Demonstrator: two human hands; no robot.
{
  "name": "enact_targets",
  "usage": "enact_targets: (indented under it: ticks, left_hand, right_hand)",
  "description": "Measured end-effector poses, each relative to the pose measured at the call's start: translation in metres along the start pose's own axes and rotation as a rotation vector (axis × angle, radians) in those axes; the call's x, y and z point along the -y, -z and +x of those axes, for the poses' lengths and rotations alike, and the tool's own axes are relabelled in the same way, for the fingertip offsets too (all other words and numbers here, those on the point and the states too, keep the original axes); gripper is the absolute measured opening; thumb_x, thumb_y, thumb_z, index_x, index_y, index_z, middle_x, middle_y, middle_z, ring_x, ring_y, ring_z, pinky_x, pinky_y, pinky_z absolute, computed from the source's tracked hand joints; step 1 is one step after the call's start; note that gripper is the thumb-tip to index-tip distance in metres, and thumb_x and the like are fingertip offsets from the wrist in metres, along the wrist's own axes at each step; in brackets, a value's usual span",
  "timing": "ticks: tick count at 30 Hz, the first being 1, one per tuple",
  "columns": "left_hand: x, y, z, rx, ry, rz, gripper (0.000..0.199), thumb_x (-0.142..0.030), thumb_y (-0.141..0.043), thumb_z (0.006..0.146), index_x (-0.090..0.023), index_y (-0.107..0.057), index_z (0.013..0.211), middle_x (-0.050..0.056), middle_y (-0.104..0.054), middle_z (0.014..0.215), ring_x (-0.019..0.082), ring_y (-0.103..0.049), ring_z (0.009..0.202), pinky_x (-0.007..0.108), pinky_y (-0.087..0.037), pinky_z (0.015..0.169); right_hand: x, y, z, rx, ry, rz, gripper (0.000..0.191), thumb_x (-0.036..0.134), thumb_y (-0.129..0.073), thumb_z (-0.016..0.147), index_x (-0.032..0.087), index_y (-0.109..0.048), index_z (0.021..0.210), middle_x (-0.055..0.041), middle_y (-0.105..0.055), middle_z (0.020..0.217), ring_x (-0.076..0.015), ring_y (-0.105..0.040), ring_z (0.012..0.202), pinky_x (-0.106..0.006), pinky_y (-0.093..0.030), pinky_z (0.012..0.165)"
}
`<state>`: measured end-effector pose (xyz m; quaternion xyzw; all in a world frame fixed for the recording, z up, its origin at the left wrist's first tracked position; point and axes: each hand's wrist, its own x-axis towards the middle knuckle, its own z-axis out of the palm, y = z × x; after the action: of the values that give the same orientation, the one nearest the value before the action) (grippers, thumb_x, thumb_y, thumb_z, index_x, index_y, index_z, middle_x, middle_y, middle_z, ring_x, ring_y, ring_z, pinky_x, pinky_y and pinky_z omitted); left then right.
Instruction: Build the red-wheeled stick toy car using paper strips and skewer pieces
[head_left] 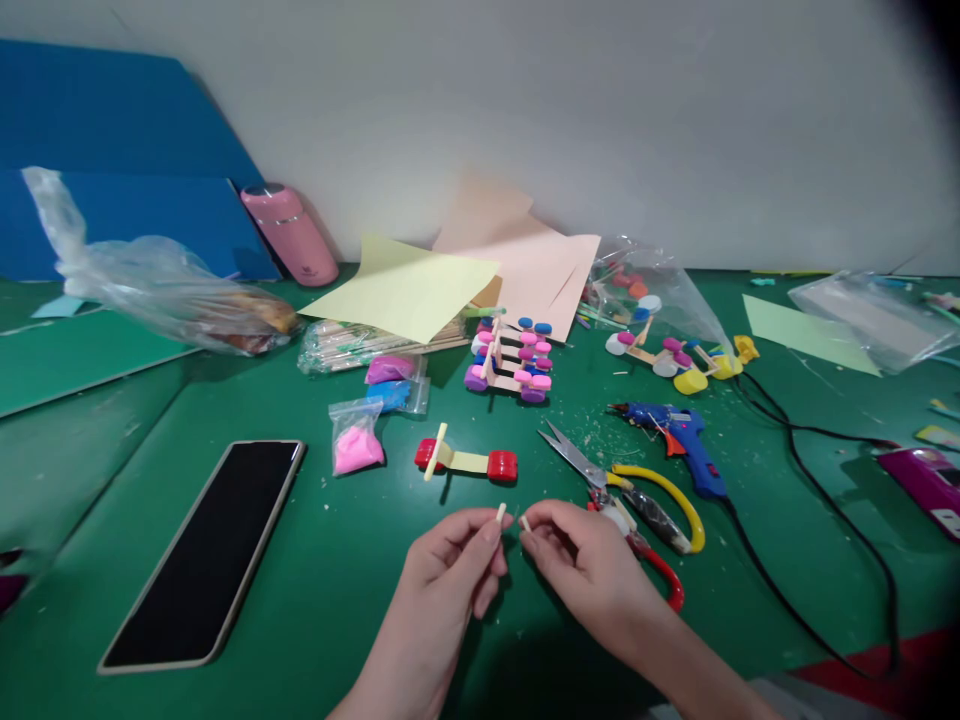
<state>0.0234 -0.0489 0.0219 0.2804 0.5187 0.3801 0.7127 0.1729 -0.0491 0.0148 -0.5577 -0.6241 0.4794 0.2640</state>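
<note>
My left hand [461,565] pinches a short pale stick piece [501,512] between thumb and fingertips. Close beside it, my right hand [581,560] pinches another small pale stick piece [524,523]. Just beyond both hands lies a small stick model with red wheels [469,461] and a pale crosspiece. Scissors [589,460] with yellow handles lie to the right, overlapping a red-handled tool [664,575] that my right forearm partly hides. Farther back stand several similar stick models [510,362] with pink, purple and blue wheels.
A phone [206,555] lies at left, near small bags of coloured clay [357,447]. On the right are a blue glue gun [679,440] with a black cord, and more wheeled models [667,358]. Paper sheets [401,285], wrapped sticks and a pink bottle [291,235] line the back.
</note>
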Motion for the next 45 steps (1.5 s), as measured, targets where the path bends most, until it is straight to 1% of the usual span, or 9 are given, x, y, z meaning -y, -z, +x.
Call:
enact_targets:
  ticks: [5, 10, 14, 21, 24, 28, 32, 37, 45]
  left_hand:
    - [0.004, 0.001, 0.001, -0.010, -0.005, 0.055, 0.022, -0.035, -0.057, 0.075, -0.014, -0.062, 0.076, -0.004, -0.047, 0.055, 0.004, -0.033, 0.046, 0.017, -0.023, 0.043]
    - [0.004, 0.000, 0.000, -0.002, -0.031, 0.099, 0.022, -0.036, -0.057, 0.075, -0.014, -0.061, 0.072, -0.002, -0.050, 0.059, 0.005, -0.034, 0.048, 0.018, -0.024, 0.045]
    - [0.003, -0.001, 0.000, -0.008, -0.055, 0.135, 0.023, -0.034, -0.056, 0.076, -0.013, -0.062, 0.070, -0.002, -0.050, 0.057, 0.005, -0.035, 0.048, 0.019, -0.026, 0.045]
    - [0.004, -0.006, 0.001, 0.014, -0.035, 0.046, 0.019, -0.031, -0.060, 0.073, -0.012, -0.064, 0.074, -0.001, -0.052, 0.058, 0.004, -0.033, 0.045, 0.019, -0.024, 0.044]
    - [0.003, -0.005, 0.002, 0.001, -0.005, 0.026, 0.019, -0.031, -0.062, 0.071, -0.013, -0.065, 0.076, -0.001, -0.052, 0.059, 0.004, -0.033, 0.044, 0.018, -0.022, 0.043]
    - [-0.002, 0.000, 0.002, 0.015, 0.018, 0.069, 0.021, -0.033, -0.061, 0.072, -0.013, -0.065, 0.072, -0.001, -0.051, 0.058, 0.003, -0.031, 0.045, 0.018, -0.020, 0.042]
    - [-0.008, 0.003, 0.000, 0.002, 0.017, 0.170, 0.023, -0.035, -0.059, 0.073, -0.014, -0.064, 0.070, -0.001, -0.051, 0.059, 0.006, -0.035, 0.051, 0.017, -0.027, 0.046]
    - [-0.016, 0.000, -0.002, -0.004, 0.005, 0.319, 0.023, -0.035, -0.059, 0.073, -0.014, -0.065, 0.067, 0.000, -0.052, 0.059, 0.009, -0.040, 0.056, 0.019, -0.031, 0.051]
    - [-0.019, 0.003, 0.000, 0.070, 0.007, 0.282, 0.025, -0.037, -0.056, 0.075, -0.014, -0.064, 0.069, -0.002, -0.047, 0.057, 0.008, -0.036, 0.053, 0.019, -0.028, 0.050]
  right_hand:
    - [0.014, -0.004, 0.003, -0.071, -0.054, 0.423, 0.016, 0.032, -0.052, 0.080, 0.017, -0.058, 0.077, 0.0020, -0.052, 0.065, -0.0094, -0.048, 0.059, -0.019, -0.039, 0.054]
    - [0.018, -0.003, 0.006, -0.157, -0.130, 0.506, 0.019, 0.034, -0.058, 0.076, 0.016, -0.059, 0.071, 0.0053, -0.047, 0.053, -0.0059, -0.038, 0.047, -0.017, -0.033, 0.044]
    - [0.013, -0.008, 0.007, -0.203, -0.065, 0.485, 0.016, 0.031, -0.058, 0.075, 0.016, -0.062, 0.071, 0.0017, -0.053, 0.062, -0.0087, -0.047, 0.055, -0.019, -0.038, 0.049]
    - [0.004, -0.018, 0.006, -0.234, 0.084, 0.303, 0.016, 0.030, -0.054, 0.078, 0.018, -0.065, 0.075, 0.0000, -0.051, 0.066, -0.0121, -0.051, 0.061, -0.023, -0.042, 0.053]
    - [-0.003, -0.004, -0.003, -0.288, 0.091, 0.099, 0.016, 0.029, -0.052, 0.080, 0.020, -0.063, 0.085, -0.0016, -0.054, 0.073, -0.0136, -0.053, 0.065, -0.024, -0.043, 0.054]
    - [-0.026, 0.030, -0.024, -0.444, 0.079, -0.261, 0.020, 0.021, -0.048, 0.079, 0.022, -0.056, 0.097, -0.0045, -0.055, 0.093, -0.0177, -0.055, 0.083, -0.031, -0.045, 0.073]
    - [-0.047, 0.053, -0.040, -0.345, -0.027, -0.578, 0.045, 0.015, -0.047, 0.070, 0.019, -0.041, 0.115, -0.0108, -0.043, 0.117, -0.0263, -0.044, 0.109, -0.043, -0.039, 0.089]
    - [-0.055, 0.058, -0.040, -0.300, -0.077, -0.819, 0.052, 0.017, -0.048, 0.065, 0.012, -0.038, 0.116, -0.0154, -0.042, 0.116, -0.0308, -0.041, 0.111, -0.044, -0.039, 0.088]
    - [-0.051, 0.075, -0.033, -0.224, -0.249, -0.745, 0.044, 0.019, -0.049, 0.064, 0.014, -0.045, 0.107, -0.0132, -0.055, 0.105, -0.0283, -0.053, 0.097, -0.042, -0.043, 0.082]
